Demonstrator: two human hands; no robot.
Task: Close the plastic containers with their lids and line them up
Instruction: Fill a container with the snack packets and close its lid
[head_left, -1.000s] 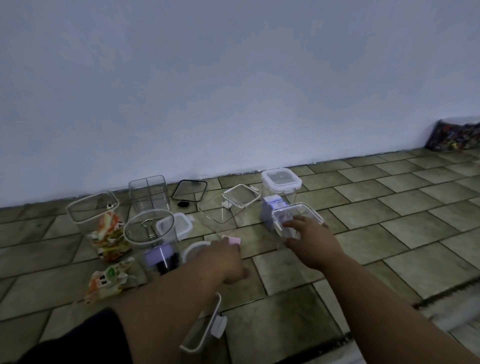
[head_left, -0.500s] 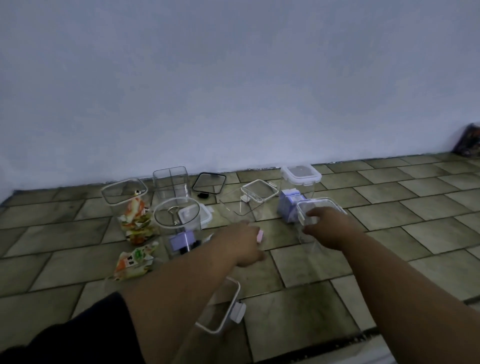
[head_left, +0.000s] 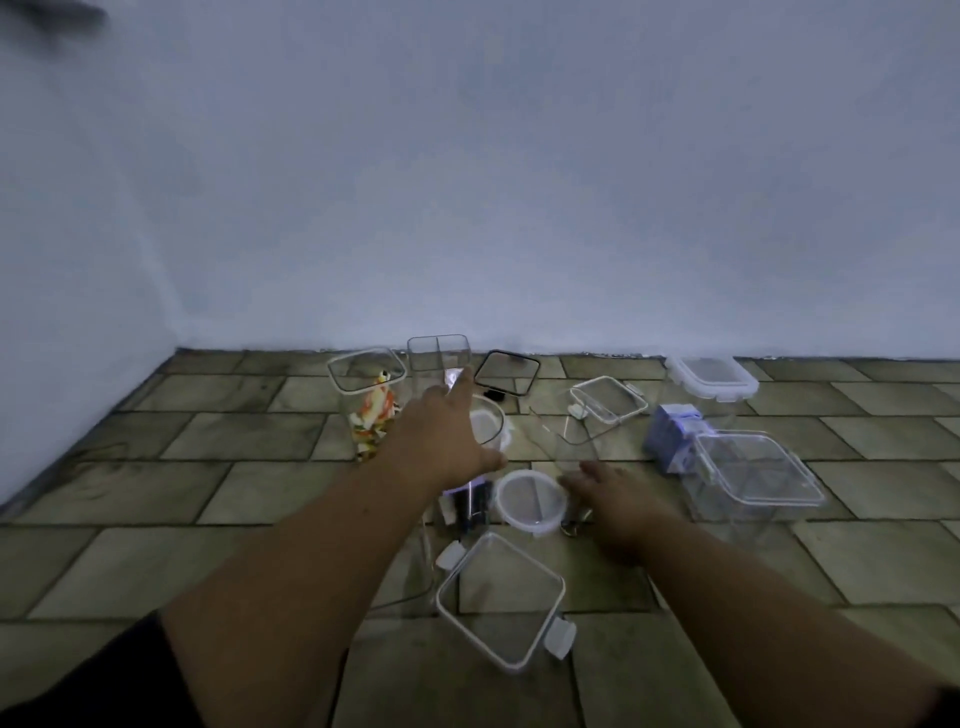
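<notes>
There is one view, from the camera on my head. It looks forward and down across the tiled floor (head_left: 727, 649) toward the pale wall (head_left: 519, 182), which fills the upper half. My forearms enter from the bottom edge, so my left hand (head_left: 436, 441) and right hand (head_left: 618, 499) sit mid-frame, close to the lens. The clear containers (head_left: 753, 478) lie just beyond them, near the wall's foot. The wide angle bends the floor lines at the edges.
</notes>
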